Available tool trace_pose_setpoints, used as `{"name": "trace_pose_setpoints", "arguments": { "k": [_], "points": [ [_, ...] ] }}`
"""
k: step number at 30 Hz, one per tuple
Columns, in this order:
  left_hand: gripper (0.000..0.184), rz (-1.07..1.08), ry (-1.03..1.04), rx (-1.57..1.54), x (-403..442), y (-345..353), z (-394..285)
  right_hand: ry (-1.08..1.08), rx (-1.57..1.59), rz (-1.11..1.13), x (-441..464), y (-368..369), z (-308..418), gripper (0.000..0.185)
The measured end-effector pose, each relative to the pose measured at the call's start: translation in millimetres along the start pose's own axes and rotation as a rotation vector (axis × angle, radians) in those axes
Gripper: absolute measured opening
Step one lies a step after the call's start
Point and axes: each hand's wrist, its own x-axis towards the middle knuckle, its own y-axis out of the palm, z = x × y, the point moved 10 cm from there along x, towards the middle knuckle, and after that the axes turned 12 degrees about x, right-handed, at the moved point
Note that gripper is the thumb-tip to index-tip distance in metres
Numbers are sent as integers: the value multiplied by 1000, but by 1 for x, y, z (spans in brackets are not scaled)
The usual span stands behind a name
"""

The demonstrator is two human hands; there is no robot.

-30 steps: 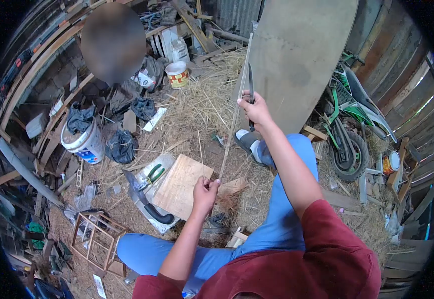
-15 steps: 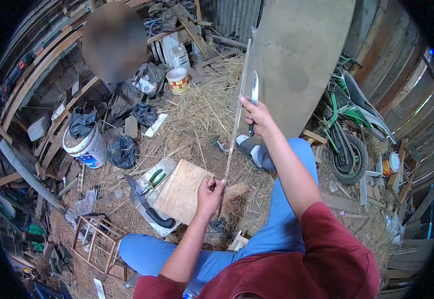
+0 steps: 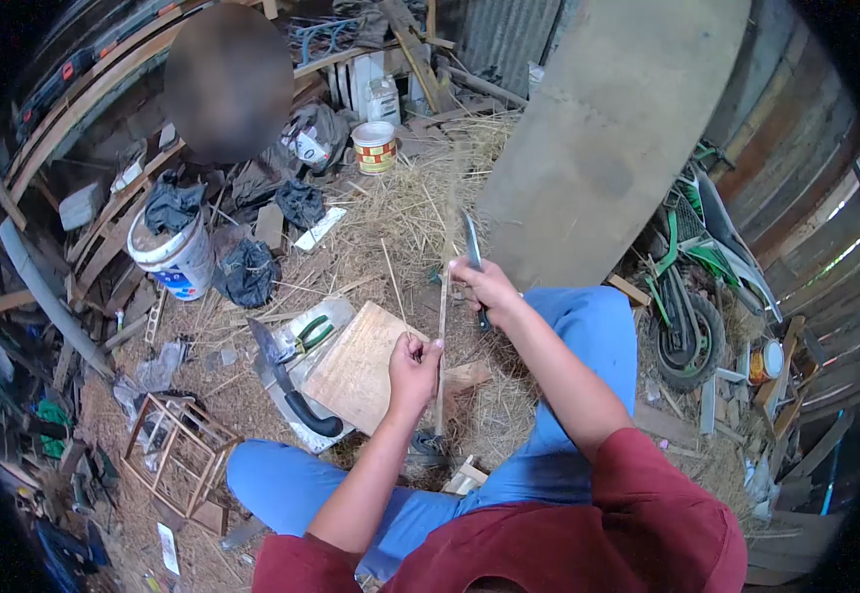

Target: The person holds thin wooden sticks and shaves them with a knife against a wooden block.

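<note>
My left hand (image 3: 414,380) is closed around the lower part of a long, thin wooden strip (image 3: 443,321), which stands nearly upright in front of me. My right hand (image 3: 490,294) grips a knife (image 3: 472,240) by its black handle, blade pointing up, with fingers against the strip above the left hand. The strip's upper end is blurred. Beneath the left hand lies a flat wooden board (image 3: 361,348). Green-handled pliers (image 3: 313,334) and a blade tool with a curved black handle (image 3: 297,395) rest beside the board.
A small wooden frame (image 3: 181,457) stands near my left knee. Buckets (image 3: 175,259) and black bags (image 3: 245,274) are at the left. A large panel (image 3: 598,128) leans ahead, with a green-and-white motorbike (image 3: 692,267) to its right. Straw covers the ground. Another person, blurred, is at the upper left.
My right hand, with the knife, has come down the strip toward my left hand. The strip now stands more upright. My left hand stays in about the same place.
</note>
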Motion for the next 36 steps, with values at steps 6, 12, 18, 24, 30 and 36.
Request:
{"name": "trace_pose_setpoints", "arguments": {
  "k": [6,12,18,24,30,36],
  "points": [
    [33,4,-48,49,-7,-10,14,107,-156,138,34,36,-50,27],
    [30,-206,-385,-36,-4,-63,69,37,-441,-31,78,24,-73,21],
    [22,-278,-382,70,-3,-98,92,-214,-601,-168,163,23,-48,26],
    [13,-292,-423,-42,-19,-86,118,-262,-685,-312,155,7,-54,30],
    [16,-97,-175,695,-8,-100,151,3,-697,-152,133,-41,-105,18],
    [23,-133,-314,745,-18,-132,163,-64,-713,-120,114,-47,-103,20]
  ]
}}
